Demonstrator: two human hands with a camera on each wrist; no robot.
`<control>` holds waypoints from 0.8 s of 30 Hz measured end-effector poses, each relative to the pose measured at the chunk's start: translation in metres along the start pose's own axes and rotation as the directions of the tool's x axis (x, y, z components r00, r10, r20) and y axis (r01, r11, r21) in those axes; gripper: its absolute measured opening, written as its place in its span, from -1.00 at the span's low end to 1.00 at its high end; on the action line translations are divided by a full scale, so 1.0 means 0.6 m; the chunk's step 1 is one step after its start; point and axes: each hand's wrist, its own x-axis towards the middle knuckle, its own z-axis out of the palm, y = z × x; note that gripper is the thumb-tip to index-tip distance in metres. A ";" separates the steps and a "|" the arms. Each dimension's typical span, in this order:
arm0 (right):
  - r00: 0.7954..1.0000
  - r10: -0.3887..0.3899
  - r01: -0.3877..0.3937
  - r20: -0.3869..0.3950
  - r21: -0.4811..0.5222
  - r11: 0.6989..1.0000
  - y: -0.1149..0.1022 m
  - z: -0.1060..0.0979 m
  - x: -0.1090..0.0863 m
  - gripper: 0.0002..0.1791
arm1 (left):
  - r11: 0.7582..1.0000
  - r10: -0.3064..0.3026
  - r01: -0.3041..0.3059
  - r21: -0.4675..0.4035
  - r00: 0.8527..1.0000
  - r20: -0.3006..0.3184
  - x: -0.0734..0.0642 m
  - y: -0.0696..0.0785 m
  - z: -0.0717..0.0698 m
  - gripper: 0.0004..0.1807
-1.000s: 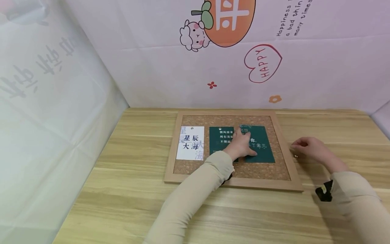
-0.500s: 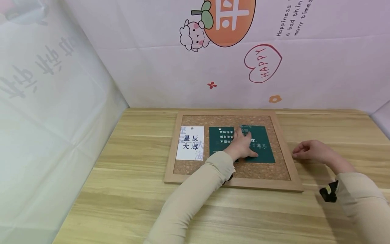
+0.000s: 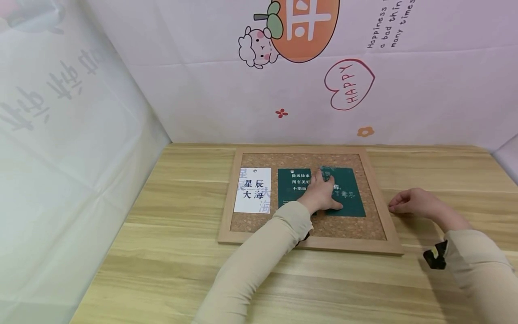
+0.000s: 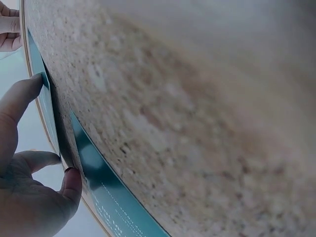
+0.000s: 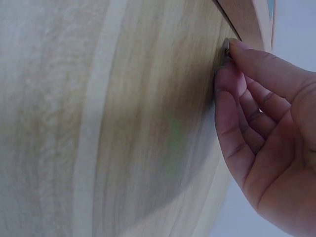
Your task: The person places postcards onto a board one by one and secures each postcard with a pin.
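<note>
In the head view, my left hand (image 3: 321, 193) lies with spread fingers on the right green card (image 3: 353, 204). Its thumb and fingertips touch that card, and the hand partly covers the middle green card (image 3: 288, 191). Both cards lie on a wood-framed cork board (image 3: 344, 228), along with a white card (image 3: 252, 202) at the left. My right hand (image 3: 422, 204) is beside the board's right edge. Between thumb and index finger it pinches a small silvery thumbtack (image 5: 227, 45), mostly hidden by the fingers.
Silvery tacks (image 3: 255, 171) sit at the tops of the white and middle green cards. The board lies on a wood-grain table (image 3: 174, 216). A printed white cloth (image 3: 210, 99) hangs behind, and another pale sheet (image 3: 81, 148) hangs at the left.
My right hand has shifted slightly right and toward me, its fingertips now down at the table by the frame. A small shiny piece seen below it earlier is now between its fingers. The left hand stays.
</note>
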 end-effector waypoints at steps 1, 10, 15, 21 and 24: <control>1.000 0.004 -0.004 0.007 0.011 1.000 -0.001 0.000 0.000 -0.71 | 1.000 -0.001 0.001 0.000 1.000 0.000 -0.001 0.000 0.000 -0.09; 0.999 0.020 -0.022 0.036 0.061 0.998 -0.002 -0.001 -0.001 -0.70 | 1.000 -0.004 0.003 0.009 1.000 0.002 -0.001 0.000 0.000 -0.10; 0.999 0.026 -0.030 0.047 0.071 0.997 -0.003 -0.001 -0.001 -0.70 | 1.000 -0.005 0.005 0.027 1.000 0.011 -0.003 0.002 -0.001 -0.09; 0.998 0.025 -0.031 0.066 0.096 0.995 -0.003 -0.001 -0.001 -0.69 | 0.999 -0.015 0.014 0.050 1.000 0.021 -0.004 0.004 -0.003 -0.08; 0.997 0.026 -0.033 0.069 0.102 0.994 -0.002 -0.002 -0.001 -0.69 | 0.998 -0.022 0.021 0.051 0.999 0.031 0.001 0.003 -0.002 -0.08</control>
